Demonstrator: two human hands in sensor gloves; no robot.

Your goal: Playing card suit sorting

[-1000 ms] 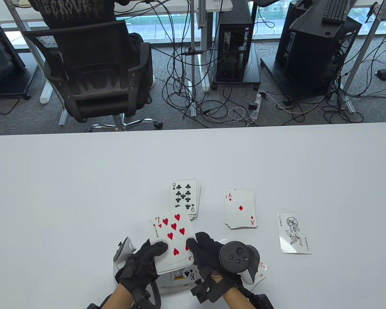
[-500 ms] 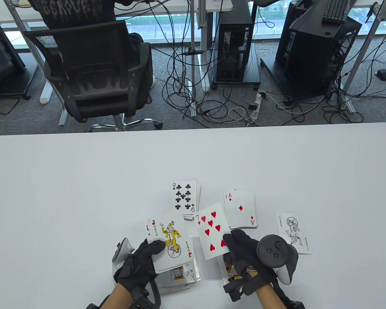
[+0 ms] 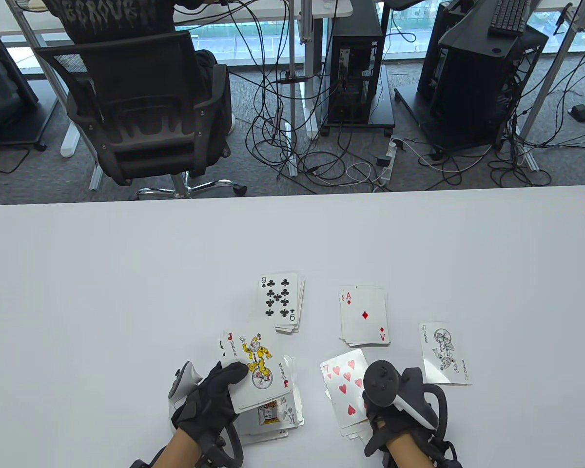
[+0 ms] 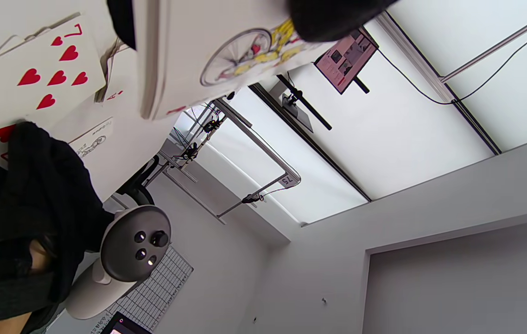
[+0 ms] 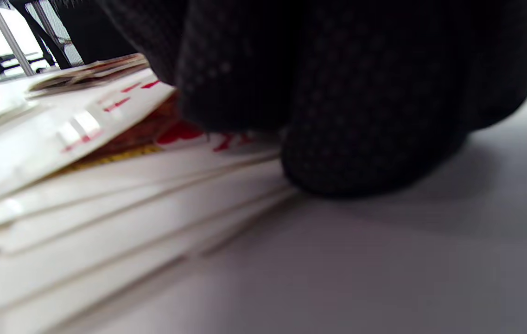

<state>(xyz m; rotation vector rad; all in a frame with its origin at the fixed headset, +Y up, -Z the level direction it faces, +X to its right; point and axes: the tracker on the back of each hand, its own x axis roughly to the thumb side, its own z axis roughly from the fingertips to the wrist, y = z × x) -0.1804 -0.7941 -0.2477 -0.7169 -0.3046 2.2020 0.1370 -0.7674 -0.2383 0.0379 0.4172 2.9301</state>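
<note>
My left hand [image 3: 226, 385] holds the face-up deck [image 3: 256, 370] just above the table, with a colour joker on top and the thumb on that card. The deck also shows in the left wrist view [image 4: 207, 51]. My right hand [image 3: 370, 408] holds the 7 of hearts [image 3: 343, 387] by its near end, flat on the hearts pile at the front right. In the right wrist view the gloved fingers [image 5: 337, 93] rest on that pile [image 5: 105, 185]. The 7 of hearts also shows in the left wrist view [image 4: 27, 88].
A clubs pile topped by the 9 [image 3: 279, 302] and a diamonds pile topped by the ace [image 3: 364, 316] lie further back. A black-and-white joker [image 3: 445, 353] lies alone at the right. A pile with a king of spades [image 3: 273, 414] lies under my left hand.
My right hand took the 7 of hearts off the deck, carried it right and laid it on the hearts pile. The colour joker is now the deck's top card. The left hand stayed put.
</note>
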